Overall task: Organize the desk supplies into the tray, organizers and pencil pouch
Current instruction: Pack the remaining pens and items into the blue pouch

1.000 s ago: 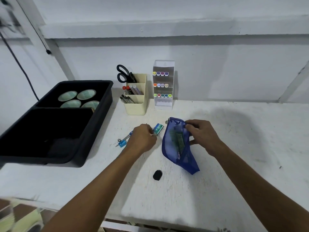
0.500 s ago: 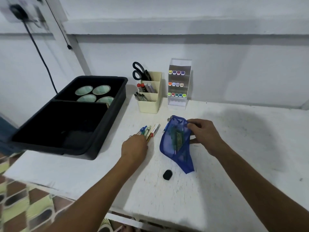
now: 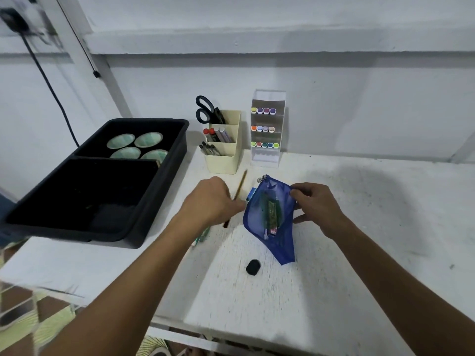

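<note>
A blue mesh pencil pouch lies on the white desk with green items showing through it. My right hand pinches its upper right edge and holds the mouth open. My left hand is just left of the pouch's mouth and grips a thin yellow-brown pencil, which sticks out above and below the fingers. A few green pens lie under my left wrist. A small blue box peeks out behind the pouch's left edge. A black oval piece lies nearer to me.
A black two-part tray stands at the left with several round green lids in its far section. A cream organizer holds scissors, markers and pens. A clear marker rack stands beside it. A cable hangs on the wall at the left.
My left hand left the pile of pens at the left and now holds a pencil beside the pouch's mouth. My right hand has kept its hold on the pouch.
</note>
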Available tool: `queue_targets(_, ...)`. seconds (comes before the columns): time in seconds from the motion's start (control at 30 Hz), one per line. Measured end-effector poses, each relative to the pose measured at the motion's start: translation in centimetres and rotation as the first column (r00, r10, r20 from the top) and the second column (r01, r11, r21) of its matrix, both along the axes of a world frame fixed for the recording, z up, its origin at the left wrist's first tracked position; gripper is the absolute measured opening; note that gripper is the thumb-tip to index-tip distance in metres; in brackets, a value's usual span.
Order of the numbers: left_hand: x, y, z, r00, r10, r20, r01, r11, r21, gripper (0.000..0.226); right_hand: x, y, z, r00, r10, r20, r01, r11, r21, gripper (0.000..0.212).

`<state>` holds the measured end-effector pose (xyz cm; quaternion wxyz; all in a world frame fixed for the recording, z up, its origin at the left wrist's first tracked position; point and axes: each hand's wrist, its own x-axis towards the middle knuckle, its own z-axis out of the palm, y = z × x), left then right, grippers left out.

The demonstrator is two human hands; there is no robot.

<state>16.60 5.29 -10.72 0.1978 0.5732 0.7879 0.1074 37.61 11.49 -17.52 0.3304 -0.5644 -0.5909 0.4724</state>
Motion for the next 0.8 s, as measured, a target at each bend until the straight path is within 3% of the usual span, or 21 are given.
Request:
queue_targets(0.13,2.3,0.6,-0.1,0.943,-0.093,0.318,0.149,0.976,-0.156,0.030,0.0,-0.2,0.2,1.000,-0.012,-0.021,0.012,1.000,-0.005,0.026)
queue_targets(0.27,4.4,2.0,-2.4,0.929,-0.053,0.366,0.106,0.986,-0.126,0.025,0.0,-0.4,0.3,1.000,-0.020,-0.018,0.020,1.000,0.003,0.020)
queue_targets(0.43,4.9,2.1,-4.5,0.954,-0.102,0.280,0.116,0.993,-0.032,0.038,0.0,-0.5,0.4,0.999,-0.028,-0.031,0.028,1.000,0.007,0.018)
queue_targets(0.5,3.5,2.1,-5.3,0.970,-0.073,0.234,0.075,0.997,-0.001,0.032,-0.1,-0.4,0.3,0.999,-0.023,-0.027,0.023,1.000,0.006,0.020)
queue_targets(0.6,0.6,1.9,-6.3,0.999,0.024,0.022,-0.025,1.000,0.012,0.019,-0.4,-0.3,0.2,1.000,-0.008,-0.027,0.008,1.000,0.003,0.023)
queue_targets(0.7,-1.6,1.0,-7.1,0.976,0.066,-0.205,-0.072,0.997,-0.026,0.019,-0.8,-0.2,0.1,0.999,0.000,-0.041,0.000,1.000,-0.004,0.023)
queue_targets(0.8,-2.5,0.4,-8.2,0.949,0.050,-0.312,-0.070,0.996,-0.053,0.023,-1.2,-0.1,-0.1,0.999,0.011,-0.043,-0.011,1.000,0.001,0.023)
